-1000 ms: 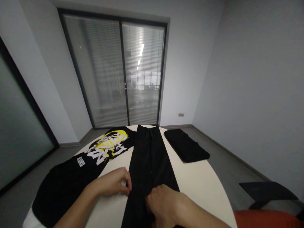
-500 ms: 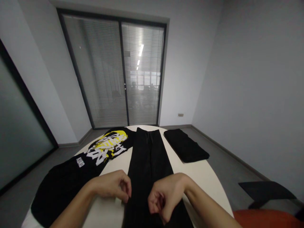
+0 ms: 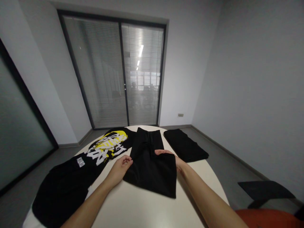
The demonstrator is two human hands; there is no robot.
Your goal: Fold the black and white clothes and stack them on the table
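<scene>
The black trousers (image 3: 150,164) lie lengthwise down the middle of the round white table (image 3: 133,205), and they are now doubled over: the near end has been carried up and laid on the far half, so a fold edge faces the person and the top layer stops short of the far end, which shows beyond it as a narrower strip. Judged from how the cloth lies, one lengthwise-to-half fold is done or very nearly so. The upper layer looks flat but sits slightly askew on the lower one, so squaring up and any further fold would be what is left.

The left hand (image 3: 120,166) is at the left corner of the folded layer, its grip pinched on the cloth edge between thumb and fingers. The right hand (image 3: 171,157) is at the right corner of the same layer; the fingers curl over the top edge and appear to hold it, though the cloth hides part of the hand.

Left of the trousers, touching or overlapping their edge, a black T-shirt (image 3: 71,180) with a yellow and white print lies spread out, not folded. Right of the trousers, apart from them, a black garment (image 3: 186,144) sits already folded into a neat rectangle.
</scene>
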